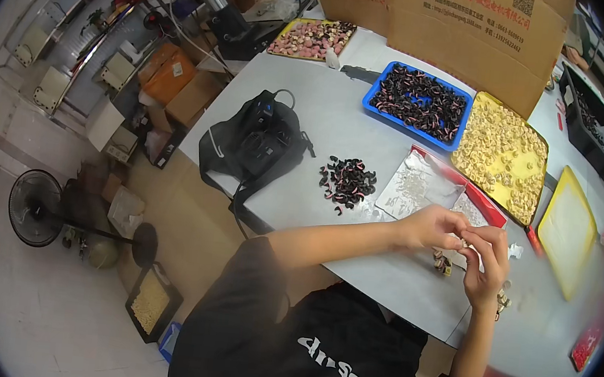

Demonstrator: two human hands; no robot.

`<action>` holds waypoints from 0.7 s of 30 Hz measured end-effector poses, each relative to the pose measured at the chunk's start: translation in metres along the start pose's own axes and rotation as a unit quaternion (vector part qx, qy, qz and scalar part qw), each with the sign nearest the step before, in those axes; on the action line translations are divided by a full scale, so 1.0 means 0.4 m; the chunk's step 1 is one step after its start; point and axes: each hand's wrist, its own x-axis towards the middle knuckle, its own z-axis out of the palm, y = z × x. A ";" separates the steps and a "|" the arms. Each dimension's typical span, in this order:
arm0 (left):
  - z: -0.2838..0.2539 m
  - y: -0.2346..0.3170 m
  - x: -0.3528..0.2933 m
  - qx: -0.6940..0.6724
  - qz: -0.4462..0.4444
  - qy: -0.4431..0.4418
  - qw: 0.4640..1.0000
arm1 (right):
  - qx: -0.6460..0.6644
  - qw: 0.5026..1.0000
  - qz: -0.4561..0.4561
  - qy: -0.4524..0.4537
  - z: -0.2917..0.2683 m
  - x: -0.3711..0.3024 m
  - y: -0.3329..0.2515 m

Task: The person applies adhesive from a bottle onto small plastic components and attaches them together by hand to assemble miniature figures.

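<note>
My left hand (432, 229) and my right hand (486, 265) meet above the table's near edge, fingertips pinched together. Between them is a small pale piece (464, 243), mostly covered by the fingers; its kind cannot be made out. Just below my left hand lies a little cluster of small dark and yellowish parts (443, 263). A few more small parts (503, 302) sit beside my right wrist. Beyond the hands is a shallow white tray (406, 188) with pale grains on it and a red strip along its edge. Left of that lies a loose pile of small black curved pieces (347, 183).
A blue tray (373, 109) of black curved pieces and a yellow tray (465, 156) of cream-coloured parts stand behind. At right lies another yellow-rimmed tray (570, 231). A black bag (257, 140) rests at left. Cardboard (472, 44) stands at the back; a fan (36, 208) is on the floor.
</note>
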 end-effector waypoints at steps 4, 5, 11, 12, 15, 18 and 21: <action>0.017 0.028 -0.002 -0.019 -0.031 0.005 0.999 | 0.023 0.999 0.025 0.008 -0.002 -0.005 0.002; 0.015 0.027 -0.002 -0.035 -0.026 0.004 0.999 | 0.025 0.999 0.024 0.002 -0.003 -0.003 0.001; 0.027 0.044 -0.002 0.172 0.167 0.100 0.966 | 0.208 0.962 0.176 0.030 0.007 -0.016 0.019; 0.033 0.060 -0.005 0.289 0.226 0.118 0.923 | 0.306 0.915 0.261 0.009 0.005 -0.020 0.023; 0.050 0.071 -0.012 0.409 0.287 0.134 0.855 | 0.381 0.872 0.304 -0.050 0.005 -0.026 0.013; 0.040 0.061 -0.012 0.412 0.293 0.138 0.852 | 0.408 0.854 0.318 -0.053 0.018 -0.029 0.024; 0.045 0.066 -0.015 0.431 0.308 0.125 0.839 | 0.445 0.833 0.325 -0.049 0.019 -0.040 0.028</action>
